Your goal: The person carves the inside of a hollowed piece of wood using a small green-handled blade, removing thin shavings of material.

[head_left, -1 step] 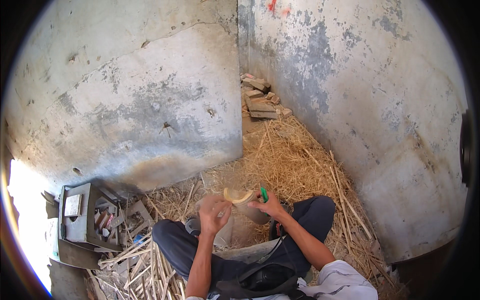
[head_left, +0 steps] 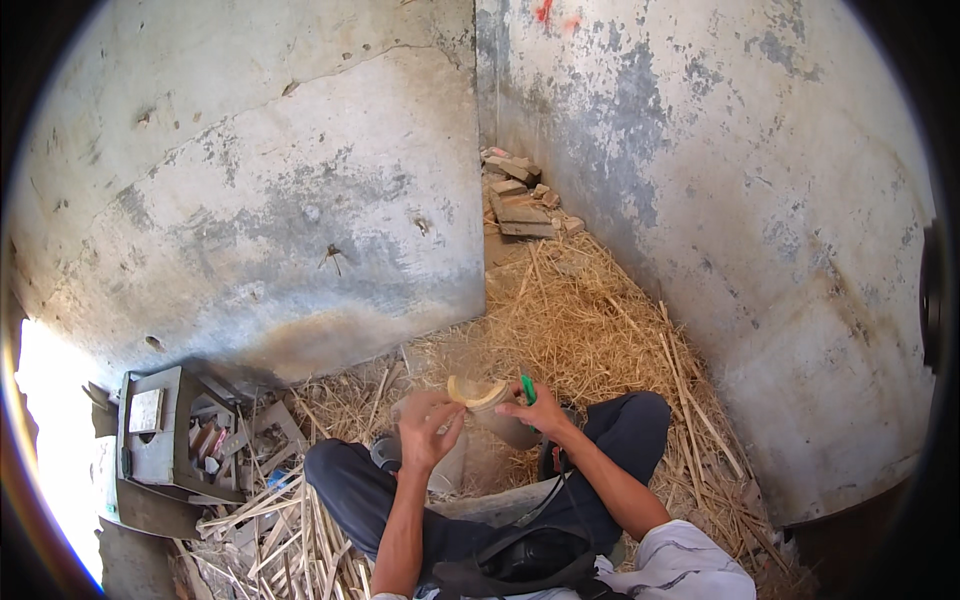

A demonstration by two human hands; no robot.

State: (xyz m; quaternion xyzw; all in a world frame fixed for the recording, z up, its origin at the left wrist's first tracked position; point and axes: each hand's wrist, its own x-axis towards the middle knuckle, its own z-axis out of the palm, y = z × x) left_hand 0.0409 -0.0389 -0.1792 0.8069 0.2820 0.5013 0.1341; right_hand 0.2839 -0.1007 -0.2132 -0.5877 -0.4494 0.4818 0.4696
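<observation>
A curved, pale yellow piece (head_left: pixel 477 391) lies across the top of a rounded grey-brown thing (head_left: pixel 516 432) between my knees; its kind is unclear. My left hand (head_left: pixel 426 425) is beside the yellow piece's left end, fingers bent and thumb and fingertips drawn together. Whatever they pinch is too small to make out. On the other side my right hand (head_left: pixel 540 411) is closed round a small bright green tool (head_left: pixel 528 388), which stands upright from the fist. The tool's working end is hidden, and the right fingertips rest against the rounded thing.
Loose straw (head_left: pixel 580 310) covers the floor ahead, with broken bricks (head_left: pixel 520 205) in the wall corner. At left sits a grey box-like cabinet (head_left: pixel 160 420) holding rubble. Split sticks (head_left: pixel 290 535) lie in a heap by my left knee. Worn plaster walls (head_left: pixel 300 180) rise on two sides.
</observation>
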